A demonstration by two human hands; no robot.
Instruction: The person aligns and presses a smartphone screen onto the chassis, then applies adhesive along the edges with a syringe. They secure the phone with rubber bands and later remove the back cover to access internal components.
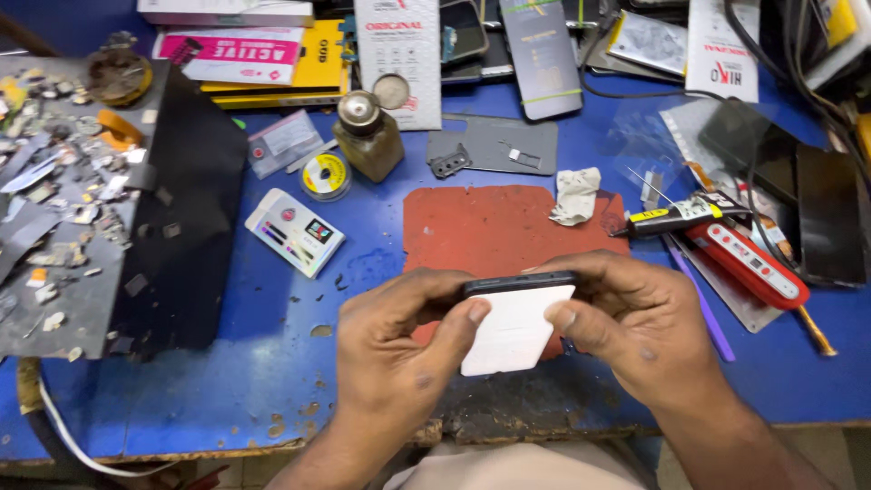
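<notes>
My left hand (395, 349) and my right hand (640, 327) both grip a dark phone (519, 283) held edge-on above the near side of a red mat (481, 227). A white rectangular card or film (515, 331) lies flat against the phone's near face. My left thumb presses its upper left corner and my right thumb its upper right corner. Most of the phone's body is hidden behind the white piece and my fingers.
On the blue table (272, 363): a brown glass bottle (367, 136), solder wire spool (325, 175), small white box (294, 231), crumpled tissue (575, 195), a glue tube (680, 215), a red tool (748, 263). A black sheet (186, 218) and scrap parts (63, 191) lie left. Boxes and phones crowd the back.
</notes>
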